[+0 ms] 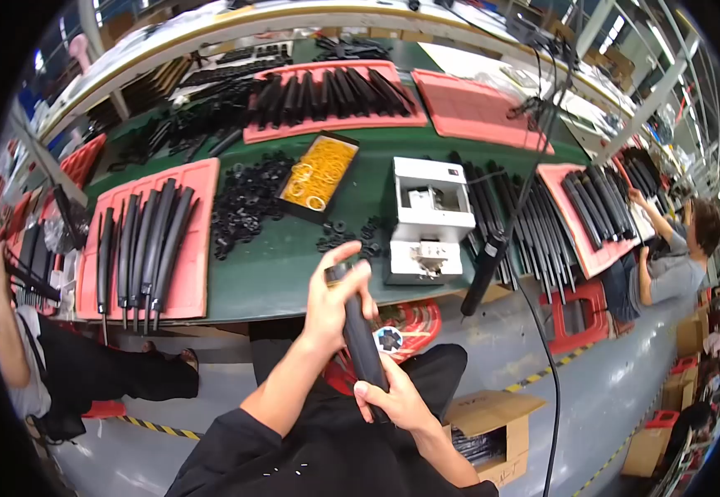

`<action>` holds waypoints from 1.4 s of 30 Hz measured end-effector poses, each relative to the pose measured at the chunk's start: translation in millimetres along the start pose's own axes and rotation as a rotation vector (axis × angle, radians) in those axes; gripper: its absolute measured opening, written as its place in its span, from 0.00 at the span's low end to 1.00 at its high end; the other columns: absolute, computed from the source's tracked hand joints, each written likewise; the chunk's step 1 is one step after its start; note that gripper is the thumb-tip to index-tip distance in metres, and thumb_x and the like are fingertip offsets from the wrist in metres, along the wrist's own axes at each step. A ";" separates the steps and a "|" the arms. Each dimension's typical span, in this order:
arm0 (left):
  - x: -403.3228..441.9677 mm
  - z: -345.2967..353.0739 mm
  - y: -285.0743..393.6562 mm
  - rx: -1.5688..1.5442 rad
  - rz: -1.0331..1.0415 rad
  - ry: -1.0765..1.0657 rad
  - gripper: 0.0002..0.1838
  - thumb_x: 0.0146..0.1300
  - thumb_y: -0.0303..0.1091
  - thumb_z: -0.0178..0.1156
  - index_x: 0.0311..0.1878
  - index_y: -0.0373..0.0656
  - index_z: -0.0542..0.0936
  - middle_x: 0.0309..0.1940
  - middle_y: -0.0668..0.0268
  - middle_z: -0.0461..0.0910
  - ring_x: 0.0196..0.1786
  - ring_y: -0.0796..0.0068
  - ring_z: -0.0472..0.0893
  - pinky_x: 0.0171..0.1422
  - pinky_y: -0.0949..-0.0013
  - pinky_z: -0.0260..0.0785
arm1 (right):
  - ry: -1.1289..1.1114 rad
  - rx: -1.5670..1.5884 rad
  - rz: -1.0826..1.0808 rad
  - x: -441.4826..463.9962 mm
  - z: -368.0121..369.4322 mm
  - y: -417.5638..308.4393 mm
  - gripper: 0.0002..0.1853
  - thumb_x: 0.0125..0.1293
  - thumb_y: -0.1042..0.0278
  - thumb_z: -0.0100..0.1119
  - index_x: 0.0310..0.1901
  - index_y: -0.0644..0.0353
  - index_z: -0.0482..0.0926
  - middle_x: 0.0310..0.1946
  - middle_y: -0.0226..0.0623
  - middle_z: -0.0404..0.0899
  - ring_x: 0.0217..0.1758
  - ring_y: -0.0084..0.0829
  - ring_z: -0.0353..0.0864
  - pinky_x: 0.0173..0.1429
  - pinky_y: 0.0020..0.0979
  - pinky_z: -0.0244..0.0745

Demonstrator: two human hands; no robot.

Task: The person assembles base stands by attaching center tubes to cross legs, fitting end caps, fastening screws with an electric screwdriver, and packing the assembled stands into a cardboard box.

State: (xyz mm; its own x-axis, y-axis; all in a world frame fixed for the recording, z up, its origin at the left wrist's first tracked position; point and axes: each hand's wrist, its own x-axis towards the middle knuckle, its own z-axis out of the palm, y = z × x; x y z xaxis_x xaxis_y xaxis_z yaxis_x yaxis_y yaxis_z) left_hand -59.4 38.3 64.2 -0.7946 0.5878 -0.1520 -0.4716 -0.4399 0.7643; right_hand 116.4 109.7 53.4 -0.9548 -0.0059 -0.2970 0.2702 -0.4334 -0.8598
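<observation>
In front of my lap a thick black tube [363,341] slants between my two hands. My left hand [327,302] is closed round its upper end, with the thumb and fingers at the top, where a dark ring-like edge shows. Lower down, my right hand [397,400] grips the tube near its bottom end, thumb laid across it. Beyond my left hand, on the green table [273,277], lie small black rings [347,236]. A white machine [432,217] stands on the table to the right of them.
A box of yellow rings [320,172] sits beside a heap of black parts [248,195]. Pink trays [201,286] hold black tubes. A black tool [486,269] hangs on a cable at the right. An open carton [516,431] stands on the floor. People sit on both sides.
</observation>
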 end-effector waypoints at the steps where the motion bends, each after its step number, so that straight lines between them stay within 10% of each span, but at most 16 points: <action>1: 15.5 -5.1 13.3 -0.051 0.007 0.027 0.22 0.72 0.30 0.63 0.66 0.39 0.73 0.26 0.66 0.75 0.21 0.76 0.76 0.28 0.69 0.74 | -0.012 0.038 0.001 8.6 7.0 -4.1 0.23 0.75 0.68 0.60 0.67 0.63 0.66 0.29 0.37 0.78 0.21 0.26 0.77 0.27 0.26 0.71; 9: 99.4 -54.5 58.9 -0.146 -0.106 0.169 0.07 0.75 0.34 0.61 0.48 0.42 0.81 0.16 0.77 0.65 0.18 0.83 0.69 0.25 0.77 0.68 | -0.089 0.274 0.058 43.8 32.6 -26.7 0.22 0.79 0.66 0.54 0.69 0.65 0.65 0.28 0.40 0.76 0.19 0.28 0.73 0.22 0.25 0.69; 12: 172.8 -123.5 56.0 -0.481 -0.182 -0.363 0.06 0.76 0.36 0.61 0.43 0.45 0.81 0.15 0.81 0.62 0.18 0.84 0.66 0.25 0.80 0.64 | -0.086 0.317 0.041 38.4 36.1 -20.1 0.22 0.79 0.66 0.53 0.69 0.65 0.65 0.29 0.40 0.76 0.19 0.28 0.73 0.22 0.25 0.68; 19: 188.5 -67.1 97.4 1.075 0.347 0.207 0.12 0.77 0.37 0.59 0.51 0.38 0.84 0.35 0.66 0.82 0.33 0.73 0.79 0.40 0.71 0.74 | -0.049 0.322 0.028 10.4 48.3 -5.4 0.20 0.79 0.62 0.55 0.66 0.61 0.67 0.27 0.35 0.76 0.15 0.24 0.70 0.20 0.22 0.65; 24: 137.2 -62.2 81.8 1.141 0.934 0.003 0.15 0.79 0.37 0.54 0.53 0.34 0.82 0.51 0.61 0.85 0.50 0.66 0.82 0.58 0.69 0.72 | 0.133 -0.186 -0.159 -13.9 47.0 -0.2 0.23 0.77 0.59 0.56 0.67 0.62 0.66 0.30 0.37 0.81 0.29 0.29 0.79 0.40 0.31 0.79; 29: 4.4 -69.0 60.6 0.777 -0.025 -0.831 0.09 0.69 0.31 0.61 0.48 0.39 0.84 0.47 0.63 0.84 0.46 0.70 0.80 0.54 0.69 0.72 | 0.454 -0.998 -0.760 -9.7 32.0 -9.7 0.31 0.73 0.55 0.59 0.71 0.63 0.64 0.45 0.43 0.84 0.53 0.38 0.80 0.71 0.52 0.67; 31: -37.9 -78.4 43.4 0.590 -0.456 -1.055 0.28 0.59 0.29 0.75 0.63 0.36 0.79 0.57 0.60 0.83 0.52 0.68 0.81 0.61 0.66 0.74 | 0.430 -1.007 -0.761 -5.1 28.1 -6.9 0.33 0.72 0.54 0.60 0.72 0.62 0.64 0.49 0.43 0.83 0.57 0.39 0.77 0.73 0.55 0.61; 33: -65.0 -102.8 8.9 0.711 -0.359 -1.115 0.42 0.55 0.31 0.79 0.72 0.35 0.72 0.60 0.59 0.82 0.55 0.66 0.81 0.63 0.65 0.74 | 0.314 -1.041 -0.780 4.0 25.2 -4.8 0.37 0.70 0.52 0.62 0.74 0.61 0.63 0.57 0.43 0.81 0.66 0.41 0.71 0.78 0.61 0.48; 35: -92.9 -109.8 -9.5 0.807 -0.461 -1.000 0.45 0.52 0.30 0.81 0.74 0.35 0.71 0.63 0.57 0.81 0.57 0.64 0.81 0.65 0.62 0.74 | 0.271 -1.063 -0.781 8.0 29.3 -3.4 0.39 0.68 0.51 0.63 0.75 0.61 0.63 0.61 0.44 0.79 0.70 0.42 0.68 0.81 0.65 0.41; 42: -100.3 -130.5 -62.2 0.552 0.272 -0.170 0.32 0.52 0.24 0.78 0.61 0.37 0.77 0.51 0.57 0.84 0.49 0.63 0.82 0.54 0.63 0.76 | 0.231 -1.247 -0.586 0.1 21.0 -11.0 0.36 0.68 0.45 0.63 0.72 0.57 0.70 0.68 0.45 0.73 0.71 0.45 0.70 0.80 0.67 0.44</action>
State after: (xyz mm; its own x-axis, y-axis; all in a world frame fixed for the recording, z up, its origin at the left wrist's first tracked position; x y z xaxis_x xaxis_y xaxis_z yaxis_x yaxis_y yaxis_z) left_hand -0.3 -81.9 -49.9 -0.7649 0.6239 0.1603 0.0410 -0.2012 0.9787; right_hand 110.7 95.6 71.6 -0.9571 0.0950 0.2739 -0.1090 0.7576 -0.6436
